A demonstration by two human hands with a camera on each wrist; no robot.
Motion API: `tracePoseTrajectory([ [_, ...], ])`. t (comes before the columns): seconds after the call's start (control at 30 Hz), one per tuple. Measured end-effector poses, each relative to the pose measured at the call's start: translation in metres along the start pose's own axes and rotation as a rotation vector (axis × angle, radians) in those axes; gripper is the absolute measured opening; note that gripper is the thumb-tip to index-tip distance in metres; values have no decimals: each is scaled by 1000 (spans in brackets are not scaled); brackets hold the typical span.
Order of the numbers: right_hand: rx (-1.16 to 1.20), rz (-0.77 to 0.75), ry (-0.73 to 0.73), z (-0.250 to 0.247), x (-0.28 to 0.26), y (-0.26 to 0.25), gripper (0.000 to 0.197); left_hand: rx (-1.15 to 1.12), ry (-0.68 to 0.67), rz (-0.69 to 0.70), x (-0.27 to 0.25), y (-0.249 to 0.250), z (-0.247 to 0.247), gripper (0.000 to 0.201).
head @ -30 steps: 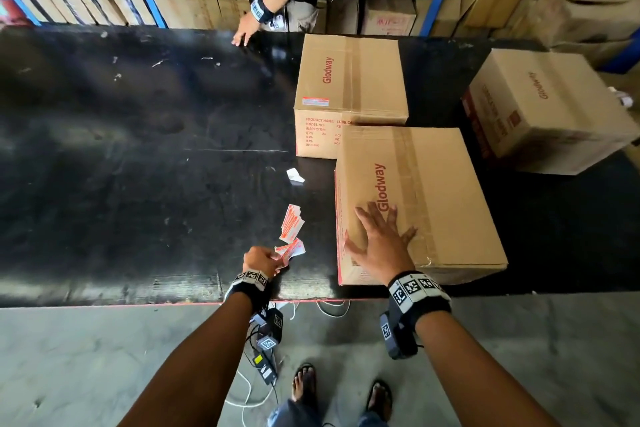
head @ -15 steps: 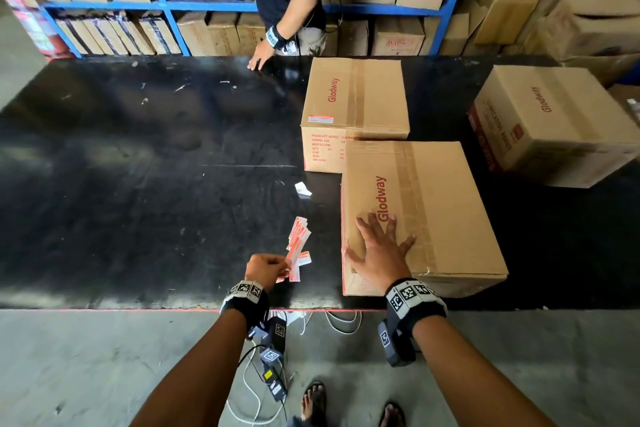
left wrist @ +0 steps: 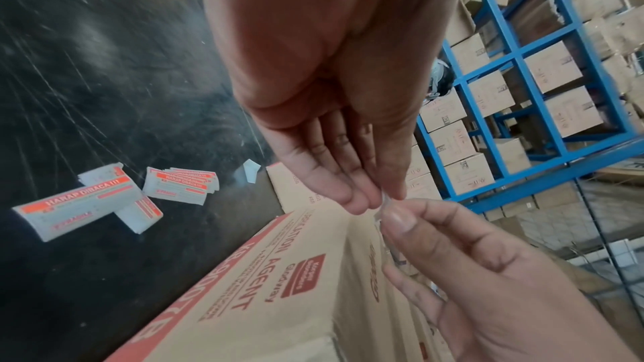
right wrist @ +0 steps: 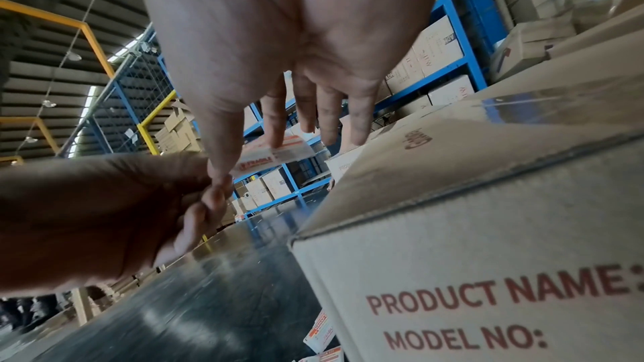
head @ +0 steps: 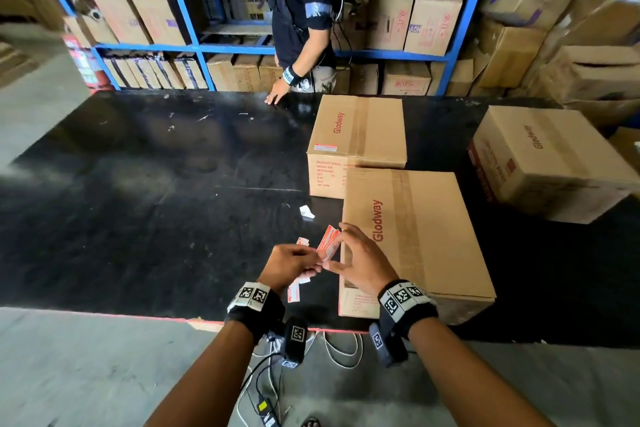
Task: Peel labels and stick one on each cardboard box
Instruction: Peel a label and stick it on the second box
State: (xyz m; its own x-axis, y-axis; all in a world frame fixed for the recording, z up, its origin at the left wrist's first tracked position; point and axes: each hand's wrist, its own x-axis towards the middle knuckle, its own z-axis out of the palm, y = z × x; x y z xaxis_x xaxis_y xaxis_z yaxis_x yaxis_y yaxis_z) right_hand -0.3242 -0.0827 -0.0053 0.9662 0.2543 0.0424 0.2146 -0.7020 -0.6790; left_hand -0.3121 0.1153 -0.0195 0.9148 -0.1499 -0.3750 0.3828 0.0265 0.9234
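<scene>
Over the table's near edge both hands meet on one red-and-white label. My left hand pinches its lower end between thumb and fingertips. My right hand pinches the same label with thumb and index, the other fingers spread. The nearest Glodway cardboard box lies just right of the hands. Behind it a second box carries a stuck label. A third box sits far right. Loose labels lie on the table under the hands.
The black table stretches left and back; a white paper scrap lies near the closest box. Another person stands at the far edge, a hand on the table. Blue shelving with cartons stands behind. Cables hang below the near edge.
My right hand left the top of the near box and came over to the label. My left hand lifted that label off the table; both hands now pinch it.
</scene>
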Motion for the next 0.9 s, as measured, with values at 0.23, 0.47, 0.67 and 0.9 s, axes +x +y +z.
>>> tracePoseTrajectory([
  [0.23, 78, -117, 65, 1, -2, -2, 31, -100, -14, -33, -9, 2, 3, 20],
  [0.47, 108, -95, 125, 6, 6, 3, 35, -176, 33, -32, -4, -6, -7, 22],
  [0.67, 91, -66, 139, 3, 8, 11, 33, -48, 200, -92, 20, -43, -37, 10],
  [0.9, 98, -75, 185, 1, 9, 23, 32, 229, 265, -351, 58, -157, -72, 21],
])
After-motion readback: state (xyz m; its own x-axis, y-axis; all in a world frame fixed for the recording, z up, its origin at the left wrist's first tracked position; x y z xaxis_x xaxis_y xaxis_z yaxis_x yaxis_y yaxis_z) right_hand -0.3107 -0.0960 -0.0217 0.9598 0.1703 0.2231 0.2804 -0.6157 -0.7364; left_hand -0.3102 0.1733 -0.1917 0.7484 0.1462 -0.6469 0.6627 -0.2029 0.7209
